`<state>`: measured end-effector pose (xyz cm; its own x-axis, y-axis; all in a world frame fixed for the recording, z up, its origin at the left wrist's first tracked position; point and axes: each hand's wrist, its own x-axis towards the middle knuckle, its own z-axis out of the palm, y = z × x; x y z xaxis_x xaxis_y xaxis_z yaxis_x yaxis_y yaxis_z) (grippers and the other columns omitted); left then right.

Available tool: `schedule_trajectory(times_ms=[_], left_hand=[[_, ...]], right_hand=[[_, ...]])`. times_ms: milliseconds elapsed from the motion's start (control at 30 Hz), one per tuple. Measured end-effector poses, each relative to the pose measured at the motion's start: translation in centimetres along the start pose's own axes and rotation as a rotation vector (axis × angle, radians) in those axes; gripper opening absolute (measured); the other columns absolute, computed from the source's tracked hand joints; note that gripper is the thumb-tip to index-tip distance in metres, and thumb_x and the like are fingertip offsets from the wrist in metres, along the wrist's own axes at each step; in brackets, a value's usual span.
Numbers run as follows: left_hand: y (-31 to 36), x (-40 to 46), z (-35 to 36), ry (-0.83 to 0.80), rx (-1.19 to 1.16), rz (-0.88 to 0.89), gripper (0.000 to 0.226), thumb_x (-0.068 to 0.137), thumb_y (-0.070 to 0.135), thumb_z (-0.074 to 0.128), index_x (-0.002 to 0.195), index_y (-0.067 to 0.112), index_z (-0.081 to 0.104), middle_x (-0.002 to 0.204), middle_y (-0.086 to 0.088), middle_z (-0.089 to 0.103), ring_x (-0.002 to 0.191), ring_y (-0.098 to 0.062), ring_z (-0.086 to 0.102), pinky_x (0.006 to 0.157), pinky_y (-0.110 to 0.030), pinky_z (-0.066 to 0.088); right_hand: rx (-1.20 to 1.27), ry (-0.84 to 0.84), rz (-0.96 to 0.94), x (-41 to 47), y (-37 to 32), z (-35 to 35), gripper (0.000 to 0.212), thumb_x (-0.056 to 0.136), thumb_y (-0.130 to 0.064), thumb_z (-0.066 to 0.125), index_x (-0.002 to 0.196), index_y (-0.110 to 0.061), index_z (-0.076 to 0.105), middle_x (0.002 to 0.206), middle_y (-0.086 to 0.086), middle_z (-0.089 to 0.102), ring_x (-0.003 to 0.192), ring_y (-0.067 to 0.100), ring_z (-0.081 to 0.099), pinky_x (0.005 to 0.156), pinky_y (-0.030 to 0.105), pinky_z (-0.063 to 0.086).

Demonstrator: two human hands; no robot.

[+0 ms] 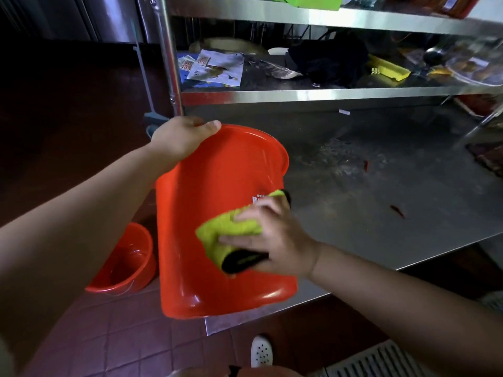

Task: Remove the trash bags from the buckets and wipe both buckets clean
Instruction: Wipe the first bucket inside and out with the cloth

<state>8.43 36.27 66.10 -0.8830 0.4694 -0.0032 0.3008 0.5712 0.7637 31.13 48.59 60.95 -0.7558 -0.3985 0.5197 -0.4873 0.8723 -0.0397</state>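
Note:
An orange bucket [206, 202] lies tilted on its side at the corner of the steel table, its mouth turned away from me and its base toward me. My left hand [179, 140] grips the bucket's rim at the upper left. My right hand [269, 238] presses a folded yellow-green cloth [228, 229] with a black edge flat against the bucket's outer wall. A second orange bucket [125, 262] stands upright on the floor to the left, with no bag visible inside it.
The steel table [381, 186] carries scattered crumbs and small red scraps. A shelf [299, 91] above holds papers, a black bag and yellow items. A steel post [168, 55] rises at the table's corner. Red floor tiles, a white shoe [261, 351] and a floor grate [381, 360] lie below.

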Motion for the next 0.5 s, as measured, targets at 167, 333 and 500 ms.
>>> schedule_trajectory(times_ms=[167, 333, 500], left_hand=[[0.0, -0.4, 0.4, -0.065, -0.156, -0.002, 0.044, 0.067, 0.071, 0.057, 0.089, 0.035, 0.071, 0.102, 0.008, 0.069, 0.103, -0.014, 0.062, 0.098, -0.032, 0.045], [-1.4, -1.0, -0.2, -0.059, -0.249, -0.071, 0.067, 0.057, 0.079, 0.054, 0.104, 0.034, 0.069, 0.113, 0.005, 0.068, 0.108, -0.015, 0.062, 0.101, -0.037, 0.045], [-3.7, -2.1, -1.1, -0.008, -0.299, -0.036, 0.054, 0.064, 0.074, 0.053, 0.089, 0.029, 0.069, 0.105, -0.002, 0.07, 0.105, -0.021, 0.063, 0.1, -0.045, 0.045]], right_hand=[[-0.042, 0.122, 0.329, 5.1, 6.3, 0.0, 0.035, 0.077, -0.045, 0.07, 0.109, -0.032, 0.07, 0.107, 0.007, 0.06, 0.098, 0.029, 0.046, 0.082, 0.046, 0.04], [-0.029, 0.078, 0.456, 7.6, 8.6, 0.0, 0.043, 0.072, -0.03, 0.076, 0.114, -0.029, 0.068, 0.108, 0.009, 0.056, 0.099, 0.035, 0.048, 0.085, 0.051, 0.04], [-0.086, 0.054, 0.467, 9.2, 4.0, 0.7, 0.04, 0.076, -0.052, 0.064, 0.115, -0.044, 0.064, 0.113, 0.0, 0.056, 0.1, 0.031, 0.047, 0.083, 0.045, 0.038]])
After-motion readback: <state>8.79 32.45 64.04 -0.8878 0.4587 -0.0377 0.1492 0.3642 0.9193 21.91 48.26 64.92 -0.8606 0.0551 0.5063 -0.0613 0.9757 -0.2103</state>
